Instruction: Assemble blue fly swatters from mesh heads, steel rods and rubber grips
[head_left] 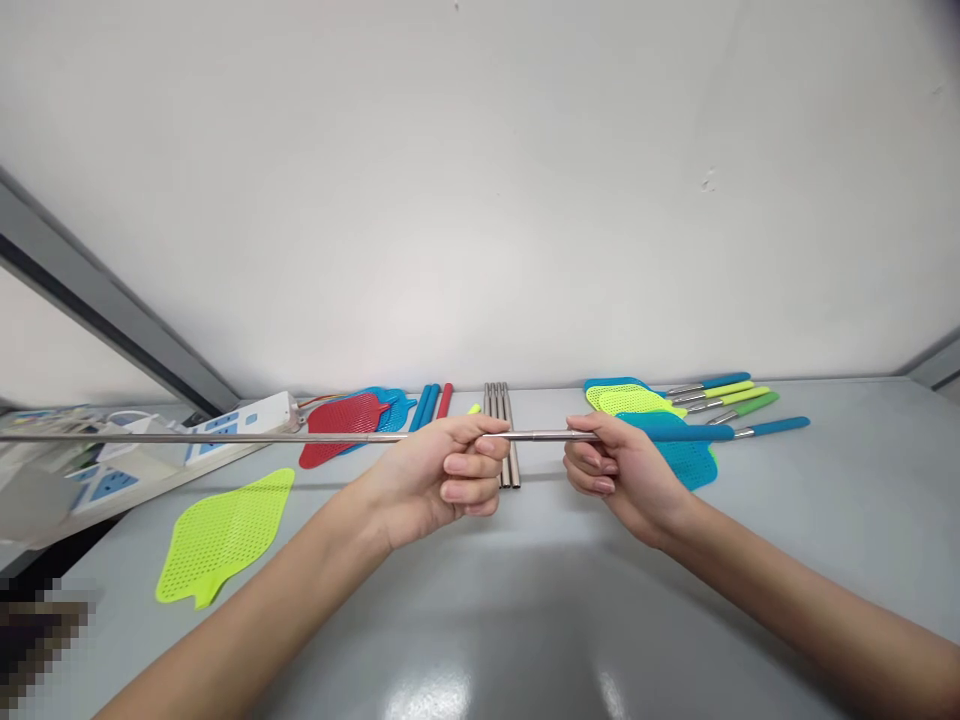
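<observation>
A long telescopic metal rod (262, 438) with a blue handle (686, 433) is held level across the view, above the table. My left hand (450, 468) is closed around the rod near the middle, thumb on top. My right hand (619, 465) pinches it where the metal meets the blue handle. The rod's left end runs out of the picture. Beyond my left hand lie several short metal rods (513, 455) side by side. A loose yellow-green fly swatter head (225, 535) rests on the table at the left.
Red (341, 428) and blue swatter heads (401, 405) lie at the back left, near blue and red handles (445, 400). Several swatters with green, yellow and blue handles (780, 426) are piled at the right. Power strips (244, 425) line the left edge; a wall (525, 200) stands behind.
</observation>
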